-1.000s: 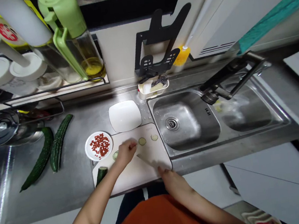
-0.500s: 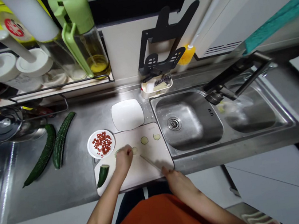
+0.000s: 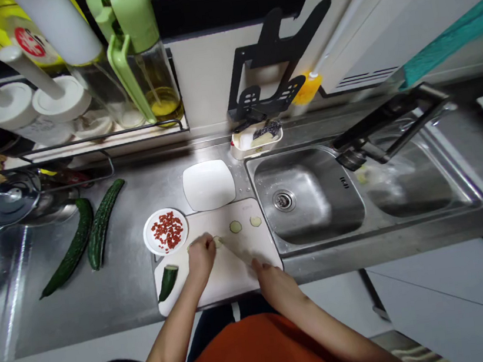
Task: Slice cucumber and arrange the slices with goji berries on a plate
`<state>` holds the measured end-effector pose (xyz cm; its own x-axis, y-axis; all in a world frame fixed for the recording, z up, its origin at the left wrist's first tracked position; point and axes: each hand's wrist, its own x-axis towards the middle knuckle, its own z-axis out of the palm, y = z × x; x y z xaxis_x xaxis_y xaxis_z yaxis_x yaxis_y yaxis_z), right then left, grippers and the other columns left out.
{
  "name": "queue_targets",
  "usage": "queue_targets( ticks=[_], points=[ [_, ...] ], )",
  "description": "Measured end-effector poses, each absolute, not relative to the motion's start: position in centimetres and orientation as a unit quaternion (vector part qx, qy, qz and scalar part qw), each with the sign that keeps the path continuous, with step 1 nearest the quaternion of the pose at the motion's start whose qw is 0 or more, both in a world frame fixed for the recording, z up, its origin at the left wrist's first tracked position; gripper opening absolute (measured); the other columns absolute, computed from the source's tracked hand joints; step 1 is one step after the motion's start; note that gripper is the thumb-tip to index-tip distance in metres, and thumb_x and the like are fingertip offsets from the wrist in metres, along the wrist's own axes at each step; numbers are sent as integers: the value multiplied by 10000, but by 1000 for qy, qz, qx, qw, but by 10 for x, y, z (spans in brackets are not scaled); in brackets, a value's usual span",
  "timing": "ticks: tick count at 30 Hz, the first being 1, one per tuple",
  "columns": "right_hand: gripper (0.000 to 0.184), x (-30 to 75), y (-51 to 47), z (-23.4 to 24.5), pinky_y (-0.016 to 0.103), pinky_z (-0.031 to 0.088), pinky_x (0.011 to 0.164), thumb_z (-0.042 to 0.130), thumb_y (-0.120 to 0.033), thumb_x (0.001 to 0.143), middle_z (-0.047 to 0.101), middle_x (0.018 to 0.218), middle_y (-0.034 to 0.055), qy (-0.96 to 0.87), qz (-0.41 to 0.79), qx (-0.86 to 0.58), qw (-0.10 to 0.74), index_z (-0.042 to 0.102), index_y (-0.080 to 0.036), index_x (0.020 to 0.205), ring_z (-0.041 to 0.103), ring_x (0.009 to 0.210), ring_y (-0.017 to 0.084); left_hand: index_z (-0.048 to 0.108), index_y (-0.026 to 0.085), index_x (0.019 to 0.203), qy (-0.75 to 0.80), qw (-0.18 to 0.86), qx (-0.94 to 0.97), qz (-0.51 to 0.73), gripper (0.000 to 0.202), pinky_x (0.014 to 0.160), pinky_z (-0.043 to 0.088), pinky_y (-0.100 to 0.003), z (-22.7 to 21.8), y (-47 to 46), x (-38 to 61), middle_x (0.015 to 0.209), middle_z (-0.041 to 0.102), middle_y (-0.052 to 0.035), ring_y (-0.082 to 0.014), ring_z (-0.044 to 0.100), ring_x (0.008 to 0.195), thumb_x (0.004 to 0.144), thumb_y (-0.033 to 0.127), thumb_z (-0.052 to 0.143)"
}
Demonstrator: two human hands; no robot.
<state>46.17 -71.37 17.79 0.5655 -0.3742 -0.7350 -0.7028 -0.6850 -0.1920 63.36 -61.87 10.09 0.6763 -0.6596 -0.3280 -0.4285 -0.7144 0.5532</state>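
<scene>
In my right hand (image 3: 276, 283) is a knife (image 3: 238, 252), its handle closed in my fingers and its thin blade pointing up and left across the white cutting board (image 3: 220, 287). The knife tip reaches a pale cucumber slice (image 3: 218, 241). My left hand (image 3: 202, 257) has its fingers pinched together at the left edge of that slice, partly hiding it. Another cucumber slice (image 3: 235, 227) lies flat to the right, and beyond it a slice with a notched edge (image 3: 256, 221). A cut cucumber end (image 3: 168, 282) rests at the board's left side.
A white bowl (image 3: 147, 236) of small red pieces stands at the board's upper left corner. Behind the board sits a white plate (image 3: 209, 186). Two whole cucumbers (image 3: 105, 225) lie further left. To the right is a double sink (image 3: 306, 196) with a black faucet (image 3: 369, 134).
My right hand has moved slightly left and up, bringing the knife tip from beside the cucumber slice onto it. My left hand stays at the slice. The view has shifted slightly.
</scene>
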Motion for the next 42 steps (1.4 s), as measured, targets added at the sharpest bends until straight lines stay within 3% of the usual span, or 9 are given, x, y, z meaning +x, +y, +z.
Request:
queue_targets(
  ticks=[19,23,34,42],
  points=[
    [419,476,-710,176,263,477,641,241,-7,852,647,934,124,294,340,-867,216,489,-165,1151,645,852,214,591,200,709,-273,248,893,-259,133,594,324,-208,90,-616,636,636,592,20,-97,503,577,774,210,476],
    [421,475,-712,175,265,480,635,253,0,844,649,930,123,296,347,-863,217,481,-165,1158,650,842,211,589,208,778,-262,246,893,-271,78,604,329,-211,93,-618,634,649,594,21,-105,518,603,763,217,513],
    [419,477,-713,180,280,476,640,248,-6,839,658,939,126,305,346,-859,224,507,-160,1129,649,854,236,527,206,946,-211,278,885,-308,206,597,348,-225,89,-617,624,652,581,25,-125,538,605,742,183,546],
    [433,477,-712,179,289,482,644,238,-2,832,656,955,128,306,345,-858,226,506,-160,1133,648,859,234,538,192,909,-206,252,894,-308,217,595,328,-222,96,-618,635,614,569,32,-119,528,601,698,158,579]
  ],
)
